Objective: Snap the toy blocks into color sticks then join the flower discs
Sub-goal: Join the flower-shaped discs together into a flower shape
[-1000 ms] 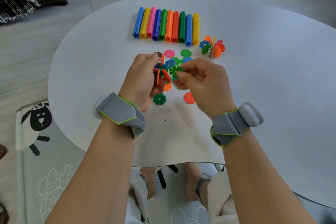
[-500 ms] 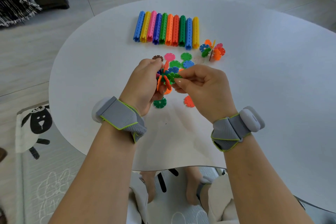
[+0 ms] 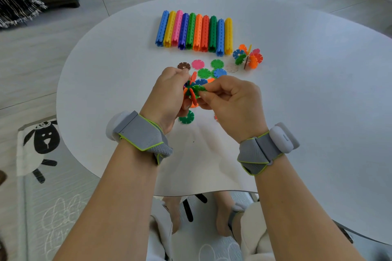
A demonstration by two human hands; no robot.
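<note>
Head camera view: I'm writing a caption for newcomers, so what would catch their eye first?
The row of color sticks glows at the far side of the white table. Nearer, the left hand grips a flower-disc cluster while the right hand pinches a green disc against it.

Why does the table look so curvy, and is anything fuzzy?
Head view: the wide lens bends the table edge. Head view: soft light, faint shadows under the left hand and right hand. Head view: color sticks look sharp; the disc cluster is slightly soft.
</note>
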